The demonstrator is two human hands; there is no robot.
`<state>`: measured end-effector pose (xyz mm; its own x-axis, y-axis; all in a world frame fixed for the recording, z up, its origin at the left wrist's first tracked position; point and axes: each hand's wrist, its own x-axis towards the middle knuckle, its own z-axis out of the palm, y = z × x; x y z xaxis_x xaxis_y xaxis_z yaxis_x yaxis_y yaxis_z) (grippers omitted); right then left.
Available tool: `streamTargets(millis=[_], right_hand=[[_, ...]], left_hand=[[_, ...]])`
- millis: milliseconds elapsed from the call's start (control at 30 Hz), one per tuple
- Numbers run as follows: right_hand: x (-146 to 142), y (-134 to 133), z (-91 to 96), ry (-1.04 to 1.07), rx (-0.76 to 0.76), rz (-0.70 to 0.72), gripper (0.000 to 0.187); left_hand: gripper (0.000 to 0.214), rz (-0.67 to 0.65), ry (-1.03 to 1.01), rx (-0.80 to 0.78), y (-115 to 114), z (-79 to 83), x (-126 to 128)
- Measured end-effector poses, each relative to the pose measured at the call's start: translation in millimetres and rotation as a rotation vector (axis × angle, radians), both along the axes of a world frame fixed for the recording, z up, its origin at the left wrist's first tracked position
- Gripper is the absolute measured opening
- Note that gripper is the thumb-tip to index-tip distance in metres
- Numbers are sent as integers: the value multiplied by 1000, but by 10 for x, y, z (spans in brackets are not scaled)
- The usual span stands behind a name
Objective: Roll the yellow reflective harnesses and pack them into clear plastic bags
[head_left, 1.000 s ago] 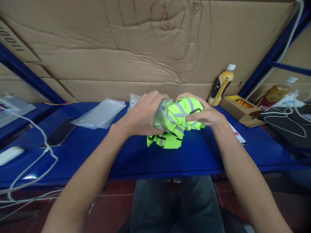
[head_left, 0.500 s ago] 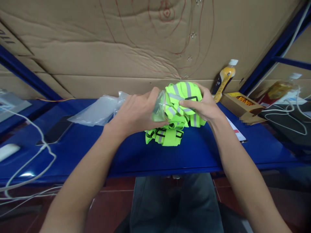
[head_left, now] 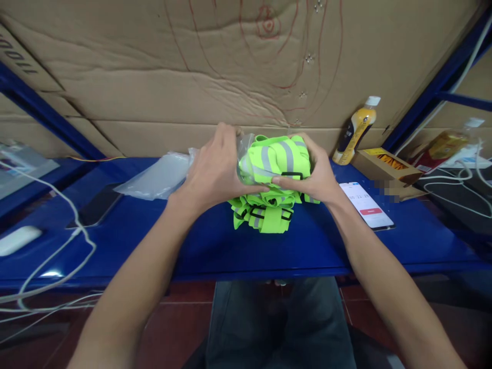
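Observation:
My right hand [head_left: 318, 171] is closed around the right side of a bundled neon-yellow reflective strap [head_left: 279, 159] with grey stripes and a black buckle, its thumb lying across the front. On the bundle's left, my left hand [head_left: 215, 169] grips a clear plastic bag [head_left: 244, 146], whose mouth surrounds the bundle's left end. How deep the bundle sits inside is hidden by my fingers. Below, more neon straps [head_left: 267, 218] with black buckles lie folded on the blue table [head_left: 246, 256]. Left of my left hand lies a flat clear plastic bag [head_left: 156, 177].
A yellow drink bottle [head_left: 357, 130] and an open cardboard box [head_left: 386, 166] stand at the back right. A lit phone [head_left: 365, 205] lies before them. At left are a dark phone [head_left: 96, 205], a white case [head_left: 19, 240] and white cables [head_left: 86, 238]. Cardboard [head_left: 154, 97] walls the back.
The strap bundle has shifted left, towards my left hand and the bag mouth, with my right hand moving along. The lit phone at right is more exposed.

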<state>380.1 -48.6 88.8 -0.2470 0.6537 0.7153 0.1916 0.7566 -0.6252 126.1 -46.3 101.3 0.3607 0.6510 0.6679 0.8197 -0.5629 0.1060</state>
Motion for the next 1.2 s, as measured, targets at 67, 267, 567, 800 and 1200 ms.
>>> streamTargets(millis=[67,267,567,800,1200], right_hand=[[11,-14,6,-33,-11,51,72],[-50,33,-61,-53,-14,-2,64],[-104,70,-104,43,-65,-32,63],[-65,-23,-15,-76,-7,95,73],[-70,5,-9,-30,-120,60,53]], left_hand=[[116,-49,6,25,35,-32,-23],[96,-135,92,109,54,-67,-14],[124,-118,244,62,21,-36,-8],[105,-230,-57,17,135,-98,-66],[105,-354,31,157,113,-135,-10]])
